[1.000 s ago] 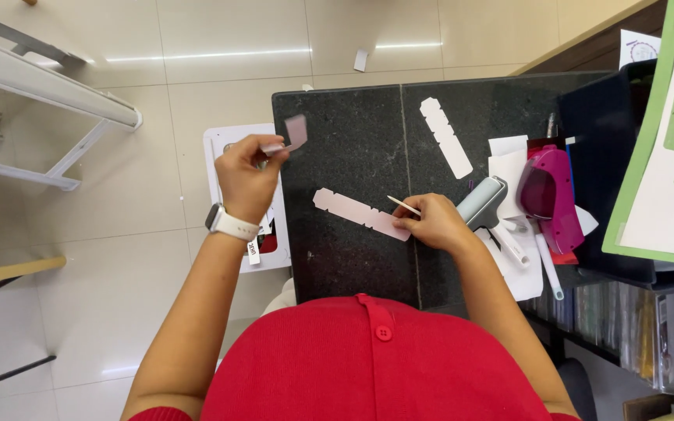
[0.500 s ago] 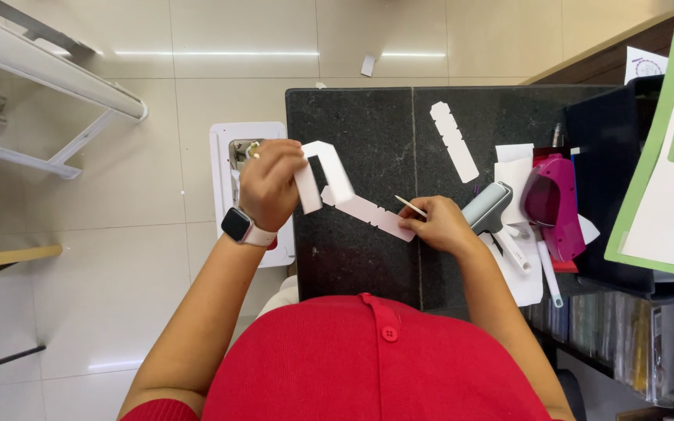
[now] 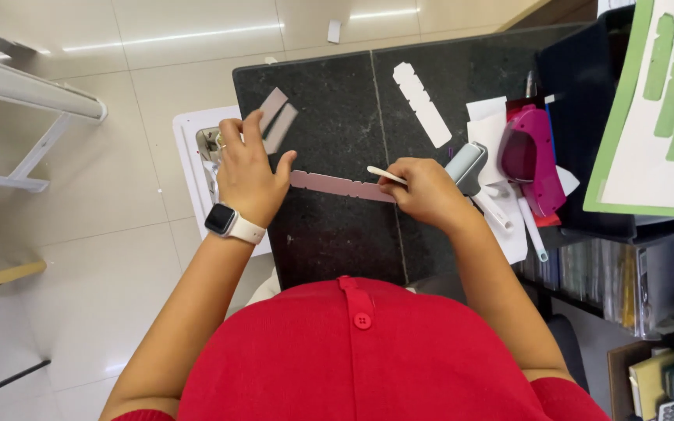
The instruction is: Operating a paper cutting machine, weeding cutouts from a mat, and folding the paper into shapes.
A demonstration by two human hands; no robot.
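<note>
A long pink scalloped paper strip (image 3: 337, 185) lies across the black stone tabletop (image 3: 329, 242). My left hand (image 3: 247, 175), with a smartwatch on the wrist, rests flat with fingers spread; its thumb touches the strip's left end. Just beyond its fingertips lies a folded pinkish-grey paper piece (image 3: 277, 121). My right hand (image 3: 427, 191) presses on the strip's right end and grips a thin cream stick (image 3: 380, 173) that points left over the strip.
A white scalloped strip (image 3: 423, 105) lies farther back. A grey-blue tool (image 3: 466, 165), a magenta punch (image 3: 528, 152) and white papers crowd the right side. A green-edged sheet (image 3: 653, 117) stands at far right. A white stool (image 3: 189, 148) sits left of the table.
My left hand has lowered from holding the folded paper piece up; the piece now lies on the table and the hand rests by the strip's left end. The right hand stays put.
</note>
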